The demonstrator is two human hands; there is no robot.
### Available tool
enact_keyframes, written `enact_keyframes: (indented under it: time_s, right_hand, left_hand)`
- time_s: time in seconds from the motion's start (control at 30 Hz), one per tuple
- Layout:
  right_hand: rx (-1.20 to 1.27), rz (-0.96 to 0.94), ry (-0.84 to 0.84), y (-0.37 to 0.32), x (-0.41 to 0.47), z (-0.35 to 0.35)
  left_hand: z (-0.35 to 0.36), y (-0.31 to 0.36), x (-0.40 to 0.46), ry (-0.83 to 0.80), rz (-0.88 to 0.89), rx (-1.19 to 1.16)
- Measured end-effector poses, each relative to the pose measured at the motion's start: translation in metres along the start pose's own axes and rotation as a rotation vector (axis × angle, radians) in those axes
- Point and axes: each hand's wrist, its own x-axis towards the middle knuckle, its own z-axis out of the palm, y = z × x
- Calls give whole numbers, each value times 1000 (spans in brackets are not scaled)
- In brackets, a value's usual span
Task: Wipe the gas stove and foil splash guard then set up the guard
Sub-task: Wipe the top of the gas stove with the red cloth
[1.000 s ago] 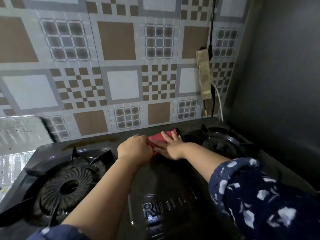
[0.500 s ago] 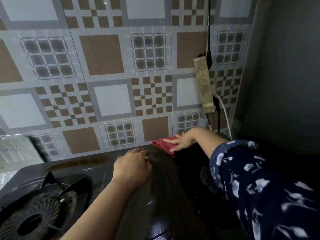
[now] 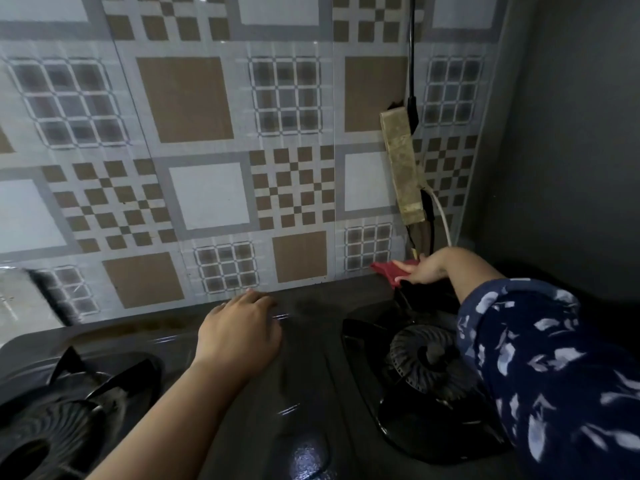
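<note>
Right hand (image 3: 427,270) at the stove's back right corner, next to the tiled wall (image 3: 207,140). Fingers (image 3: 403,265) stretched out flat and close together, pressing a red cloth (image 3: 384,270) onto the rear edge; not gripping it, so far as shows. Cloth soft, crumpled, partly under the palm.

Left hand (image 3: 239,332) palm down on the centre strip of the gas stove (image 3: 311,393), fingers loosely curled and slightly apart, tips near the back rim, holding nothing.

Stove top glossy black, streaked with reflections. Right burner (image 3: 424,358) round, ribbed, dark, with a black pan support; left burner (image 3: 45,441) blurred.

Foil splash guard (image 3: 20,299): silvery, crinkled sheet at far left, against the wall.

Right sleeve (image 3: 554,368) navy with pale leaf print.
</note>
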Motion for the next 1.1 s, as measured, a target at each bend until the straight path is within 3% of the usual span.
enact_keyframes:
  time_s: [0.23, 0.33, 0.47, 0.57, 0.73, 0.9, 1.1]
  right_hand:
    - [-93, -114, -51, -99, -5, 1]
    - [-132, -276, -34, -159, -8, 12]
    - [-166, -240, -76, -214, 9, 35]
    - [-152, -253, -25, -238, -55, 46]
    - [-139, -328, 53, -279, -74, 56]
    - [-219, -501, 91, -335, -83, 59]
    - [-190, -676, 41, -386, -82, 50]
  left_hand:
    - [-7, -39, -23, -125, -89, 47]
    - [-14, -52, -33, -183, -146, 89]
    - [-20, -70, -42, -255, -196, 80]
    - [-31, -87, -46, -299, -167, 7]
    - [-50, -126, -53, -240, -198, -64]
    - [-58, -182, -72, -119, -276, 69]
    - [-55, -237, -100, -282, -494, 90]
